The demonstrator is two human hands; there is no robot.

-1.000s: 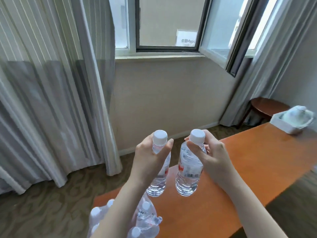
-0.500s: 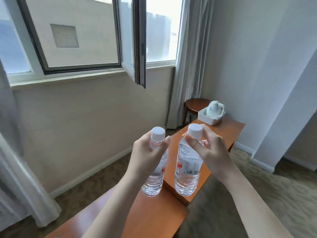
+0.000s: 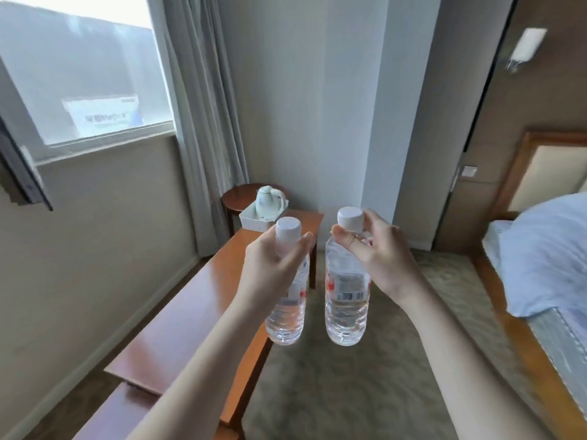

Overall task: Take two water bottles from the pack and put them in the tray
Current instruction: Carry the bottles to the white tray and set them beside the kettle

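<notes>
I hold two clear water bottles with white caps, upright in the air in front of me. My left hand [image 3: 273, 268] grips the neck of the left bottle [image 3: 287, 315]. The right bottle [image 3: 347, 300] hangs from my right hand [image 3: 379, 255], which pinches it just below the cap. A white tray [image 3: 254, 219] stands at the far end of the long wooden table [image 3: 203, 300], beyond the bottles. A white kettle [image 3: 268, 200] sits inside the tray. The pack of bottles is out of view.
A round wooden stool [image 3: 236, 195] stands behind the tray by the curtain [image 3: 203, 115]. A bed with a pale blue cover [image 3: 546, 255] is on the right. Patterned carpet [image 3: 365, 385] lies between table and bed.
My view has swung to the right: the pack has dropped out of sight, and the tray with the kettle now lies straight ahead and closer. Both hands still carry their bottles.
</notes>
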